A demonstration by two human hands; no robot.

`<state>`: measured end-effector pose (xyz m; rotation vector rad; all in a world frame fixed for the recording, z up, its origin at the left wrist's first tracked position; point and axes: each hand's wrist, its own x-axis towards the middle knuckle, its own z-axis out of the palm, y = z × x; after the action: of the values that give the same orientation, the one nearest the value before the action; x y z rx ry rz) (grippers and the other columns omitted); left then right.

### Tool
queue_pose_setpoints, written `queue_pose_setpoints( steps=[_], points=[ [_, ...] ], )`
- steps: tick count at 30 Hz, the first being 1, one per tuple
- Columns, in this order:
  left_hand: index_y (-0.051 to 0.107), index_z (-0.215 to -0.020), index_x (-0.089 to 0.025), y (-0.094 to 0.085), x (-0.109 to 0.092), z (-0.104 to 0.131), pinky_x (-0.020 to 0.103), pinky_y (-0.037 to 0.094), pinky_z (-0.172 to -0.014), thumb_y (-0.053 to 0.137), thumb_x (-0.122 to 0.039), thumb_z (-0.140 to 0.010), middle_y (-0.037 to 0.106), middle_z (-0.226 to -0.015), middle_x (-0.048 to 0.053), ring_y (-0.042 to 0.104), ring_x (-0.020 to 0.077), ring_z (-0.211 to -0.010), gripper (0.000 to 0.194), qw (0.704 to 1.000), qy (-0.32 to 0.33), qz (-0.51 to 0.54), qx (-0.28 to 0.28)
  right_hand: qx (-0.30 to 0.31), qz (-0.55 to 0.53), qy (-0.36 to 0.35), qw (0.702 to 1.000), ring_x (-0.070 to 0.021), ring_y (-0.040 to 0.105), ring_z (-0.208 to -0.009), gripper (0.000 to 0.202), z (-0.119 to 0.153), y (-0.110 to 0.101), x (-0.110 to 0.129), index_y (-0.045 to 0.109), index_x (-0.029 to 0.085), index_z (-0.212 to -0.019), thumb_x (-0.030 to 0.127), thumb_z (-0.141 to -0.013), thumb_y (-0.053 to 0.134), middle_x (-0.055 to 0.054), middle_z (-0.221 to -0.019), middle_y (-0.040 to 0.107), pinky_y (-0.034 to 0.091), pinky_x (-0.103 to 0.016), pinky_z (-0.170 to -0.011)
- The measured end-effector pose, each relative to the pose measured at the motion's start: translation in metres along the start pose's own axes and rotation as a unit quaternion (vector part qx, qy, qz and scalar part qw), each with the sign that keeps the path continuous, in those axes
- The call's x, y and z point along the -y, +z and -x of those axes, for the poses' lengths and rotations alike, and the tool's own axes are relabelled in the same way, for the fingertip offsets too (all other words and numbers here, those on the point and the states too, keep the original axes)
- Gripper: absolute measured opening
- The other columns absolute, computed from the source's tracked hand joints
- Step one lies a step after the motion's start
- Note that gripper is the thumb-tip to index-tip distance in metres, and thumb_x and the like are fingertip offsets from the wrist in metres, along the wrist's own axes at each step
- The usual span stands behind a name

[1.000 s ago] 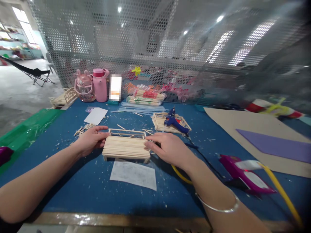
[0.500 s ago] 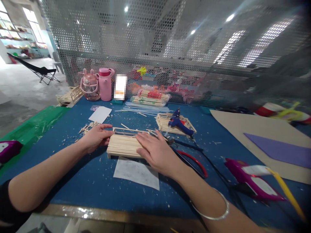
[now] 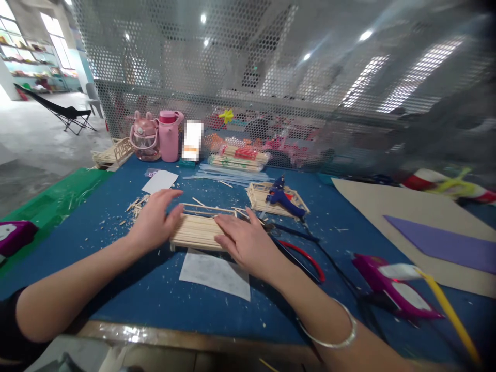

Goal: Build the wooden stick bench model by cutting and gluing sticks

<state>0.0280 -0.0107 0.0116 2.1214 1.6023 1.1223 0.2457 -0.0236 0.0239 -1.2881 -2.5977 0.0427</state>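
Observation:
A small model made of wooden sticks (image 3: 196, 231) stands on the blue table, its slatted top facing up and a thin rail along its far side. My right hand (image 3: 248, 243) lies flat over its right end, fingers stretched out. At the left end, my left hand (image 3: 155, 219) has its fingers apart, the thumb at the slats' edge; whether it presses on them I cannot tell. A sheet of white paper (image 3: 215, 276) lies partly under the model's near side. Beyond my right hand, a blue glue gun (image 3: 284, 199) rests on another stick frame (image 3: 256, 199).
Stick offcuts (image 3: 136, 205) litter the left. Red-handled pliers (image 3: 310, 258) and a black cord lie right of my right hand. Farther right are a magenta device (image 3: 399, 289) and a purple sheet (image 3: 437, 243). Bottles (image 3: 169, 137), clear glue sticks (image 3: 232, 174) and packed sticks (image 3: 240, 157) line the back.
My left hand has shifted up and over the model's left end, its thumb now at the slats. My right hand stays on the right end. The view has moved slightly.

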Motion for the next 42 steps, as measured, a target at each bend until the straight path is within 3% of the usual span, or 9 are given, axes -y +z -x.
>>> queue_pose_setpoints(
  steps=[2,5,10,15,20,28,32,38,42],
  points=[
    [0.046,-0.125,-0.016,0.007,-0.019,0.009,0.048,0.023,-0.105,0.045,-0.041,-0.083,0.048,-0.131,0.014,0.038,0.0270,-0.124,0.048,0.986,0.119,-0.080,0.082,0.001,-0.003,-0.001,1.000,-0.0242,0.051,-0.114,0.035,0.000,-0.002,0.001,0.054,0.018,-0.117,0.033,-0.090,0.038,-0.012,-0.122,0.057,0.017,-0.060,-0.103],
    [0.037,-0.133,-0.015,0.025,-0.042,0.020,0.057,0.012,-0.105,0.051,-0.056,-0.076,0.033,-0.142,0.017,0.024,0.0343,-0.132,0.072,0.954,0.185,-0.191,0.142,0.004,-0.015,-0.006,1.000,-0.0226,0.051,-0.115,0.033,0.001,-0.003,0.003,0.053,0.019,-0.117,0.030,-0.090,0.038,-0.011,-0.123,0.057,0.015,-0.059,-0.103],
    [0.035,-0.134,-0.011,0.045,-0.047,0.023,0.053,0.024,-0.101,0.047,-0.046,-0.083,0.036,-0.139,0.021,0.034,0.0330,-0.127,0.064,0.938,0.162,-0.260,0.164,0.003,-0.029,-0.015,0.999,-0.0214,0.047,-0.119,0.035,0.001,-0.003,0.003,0.049,0.023,-0.122,0.028,-0.090,0.037,-0.009,-0.128,0.053,0.013,-0.059,-0.104],
    [0.040,-0.131,-0.018,0.031,-0.037,0.022,0.063,0.017,-0.099,0.046,-0.053,-0.080,0.046,-0.134,0.016,0.039,0.0364,-0.122,0.061,0.951,0.142,-0.235,0.140,0.011,-0.025,-0.003,1.000,-0.0236,0.047,-0.119,0.039,0.000,-0.001,0.001,0.050,0.018,-0.123,0.032,-0.089,0.037,-0.011,-0.127,0.053,0.022,-0.056,-0.103],
    [0.044,-0.126,-0.019,0.018,-0.027,0.017,0.046,0.033,-0.098,0.039,-0.056,-0.082,0.047,-0.132,0.013,0.040,0.0303,-0.122,0.058,0.950,0.171,-0.182,0.188,-0.007,-0.047,-0.013,0.999,-0.0251,0.048,-0.118,0.044,0.000,0.007,-0.003,0.052,0.009,-0.122,0.033,-0.089,0.037,-0.014,-0.127,0.053,0.036,-0.044,-0.100],
    [0.042,-0.127,-0.017,0.020,-0.032,0.020,0.055,0.030,-0.098,0.040,-0.053,-0.083,0.048,-0.131,0.012,0.037,0.0321,-0.123,0.057,0.949,0.138,-0.208,0.190,-0.026,-0.059,-0.024,0.998,-0.0256,0.049,-0.116,0.043,-0.001,0.011,-0.005,0.053,0.005,-0.120,0.030,-0.088,0.038,-0.015,-0.124,0.055,0.038,-0.043,-0.099],
    [0.041,-0.128,-0.017,0.022,-0.030,0.021,0.061,0.023,-0.099,0.037,-0.053,-0.085,0.048,-0.132,0.012,0.036,0.0328,-0.124,0.057,0.948,0.140,-0.233,0.165,-0.037,-0.060,-0.034,0.997,-0.0247,0.051,-0.114,0.041,-0.001,0.008,-0.005,0.055,0.008,-0.119,0.029,-0.088,0.038,-0.014,-0.122,0.057,0.040,-0.043,-0.097],
    [0.044,-0.125,-0.014,0.024,-0.028,0.020,0.050,0.030,-0.100,0.041,-0.053,-0.083,0.050,-0.129,0.013,0.041,0.0300,-0.120,0.058,0.943,0.171,-0.231,0.166,-0.036,-0.052,-0.027,0.998,-0.0250,0.052,-0.113,0.039,-0.001,0.008,-0.004,0.055,0.011,-0.118,0.029,-0.087,0.039,-0.013,-0.121,0.058,0.040,-0.044,-0.096],
    [0.045,-0.125,-0.016,0.019,-0.028,0.019,0.050,0.030,-0.101,0.043,-0.052,-0.083,0.049,-0.131,0.013,0.040,0.0292,-0.123,0.056,0.951,0.167,-0.201,0.168,-0.035,-0.051,-0.029,0.998,-0.0246,0.052,-0.113,0.040,-0.001,0.008,-0.004,0.055,0.008,-0.117,0.029,-0.088,0.039,-0.014,-0.121,0.058,0.039,-0.042,-0.097]
  ],
)
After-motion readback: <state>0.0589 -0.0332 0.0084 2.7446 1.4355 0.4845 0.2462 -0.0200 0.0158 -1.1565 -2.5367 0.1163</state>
